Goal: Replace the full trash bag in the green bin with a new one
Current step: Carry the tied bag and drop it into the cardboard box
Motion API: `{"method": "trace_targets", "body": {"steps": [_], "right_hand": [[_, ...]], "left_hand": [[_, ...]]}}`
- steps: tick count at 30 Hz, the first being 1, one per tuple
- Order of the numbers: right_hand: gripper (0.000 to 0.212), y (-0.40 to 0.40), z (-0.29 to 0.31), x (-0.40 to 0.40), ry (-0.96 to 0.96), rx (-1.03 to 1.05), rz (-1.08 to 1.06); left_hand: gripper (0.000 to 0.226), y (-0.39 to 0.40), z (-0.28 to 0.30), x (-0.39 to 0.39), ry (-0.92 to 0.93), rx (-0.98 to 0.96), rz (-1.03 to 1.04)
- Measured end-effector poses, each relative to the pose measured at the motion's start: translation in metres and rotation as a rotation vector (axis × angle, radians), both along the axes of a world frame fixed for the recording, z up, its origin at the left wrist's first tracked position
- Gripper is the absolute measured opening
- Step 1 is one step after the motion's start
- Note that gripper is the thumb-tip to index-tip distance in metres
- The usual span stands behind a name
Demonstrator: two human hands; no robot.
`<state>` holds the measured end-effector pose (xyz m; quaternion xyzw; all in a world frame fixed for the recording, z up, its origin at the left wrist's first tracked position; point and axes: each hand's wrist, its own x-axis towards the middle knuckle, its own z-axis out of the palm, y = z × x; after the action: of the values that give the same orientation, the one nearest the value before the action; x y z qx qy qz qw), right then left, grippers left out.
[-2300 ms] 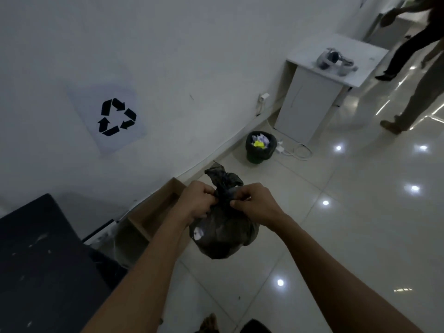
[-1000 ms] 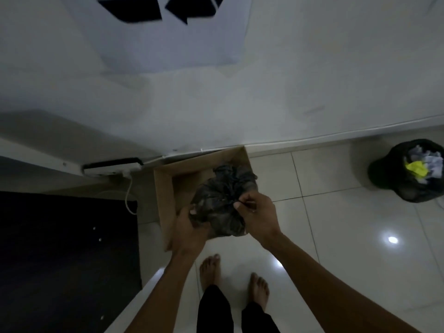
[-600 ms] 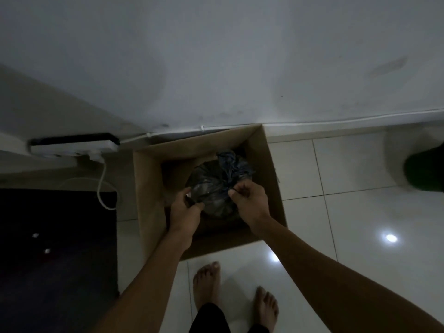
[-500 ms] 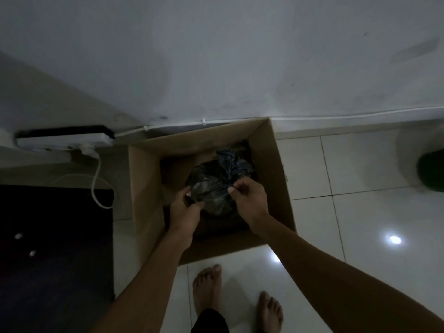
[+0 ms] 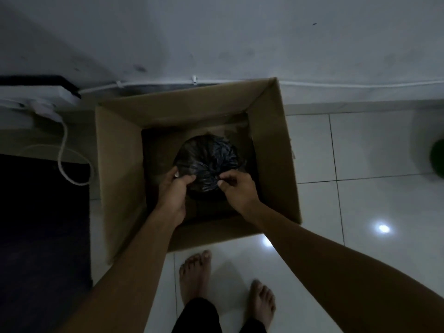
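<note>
The full black trash bag [image 5: 207,159], tied at the top, sits low inside an open cardboard box [image 5: 274,131] on the floor against the wall. My left hand [image 5: 174,191] grips the bag's near left side. My right hand [image 5: 236,188] pinches the plastic on its near right side. Both hands reach down into the box. Only a sliver of the green bin [image 5: 437,159] shows at the right edge of the frame.
A white power strip [image 5: 38,97] with a looping cable [image 5: 69,164] lies left of the box. A dark surface [image 5: 40,236] fills the lower left. My bare feet [image 5: 195,275] stand on glossy white tiles just in front of the box.
The bag has gone down from chest height into the cardboard box, lower now than half a second ago. My view has tilted down and closer over the box; both hands still hold the bag.
</note>
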<state>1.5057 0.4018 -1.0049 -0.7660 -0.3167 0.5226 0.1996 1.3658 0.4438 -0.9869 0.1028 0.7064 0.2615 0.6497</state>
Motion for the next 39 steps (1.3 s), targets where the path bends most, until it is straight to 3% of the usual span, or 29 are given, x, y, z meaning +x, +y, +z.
{"method": "trace_targets", "body": {"steps": [4,11,14,16,18,20,22,26,34,39], "right_hand": [[0.042,-0.007,0.024,0.004,0.039,-0.090,0.111],[0.036,-0.012,0.092,0.016,-0.196,-0.014,0.204],[0.036,-0.010,0.122,0.021,-0.347,0.024,0.249],[0.040,-0.009,0.137,0.022,-0.569,0.087,0.268],[0.049,-0.007,0.143,0.025,-0.752,0.096,0.217],[0.072,-0.010,0.141,0.029,-0.757,-0.060,0.149],[0.090,-0.016,0.136,0.032,-0.678,-0.226,0.094],[0.091,-0.036,0.129,0.029,-0.498,-0.329,0.002],[0.089,-0.041,0.141,0.029,-0.384,-0.355,0.022],[0.087,-0.032,0.185,0.014,-0.336,-0.354,0.097]], "left_hand": [[0.063,-0.008,0.019,-0.003,0.020,-0.030,-0.119],[0.056,-0.001,0.089,-0.011,0.249,0.067,-0.220],[0.051,0.001,0.118,-0.022,0.573,0.256,-0.247],[0.053,0.002,0.133,-0.032,0.848,0.370,-0.272],[0.067,0.003,0.136,-0.042,1.048,0.244,-0.336],[0.080,0.004,0.131,-0.052,0.939,-0.050,-0.312],[0.068,0.002,0.122,-0.055,0.677,-0.175,-0.205],[0.049,0.003,0.111,-0.055,0.628,-0.110,-0.267],[0.055,0.016,0.110,-0.060,0.554,-0.095,-0.381],[0.057,-0.004,0.149,-0.067,0.584,-0.174,-0.473]]}}
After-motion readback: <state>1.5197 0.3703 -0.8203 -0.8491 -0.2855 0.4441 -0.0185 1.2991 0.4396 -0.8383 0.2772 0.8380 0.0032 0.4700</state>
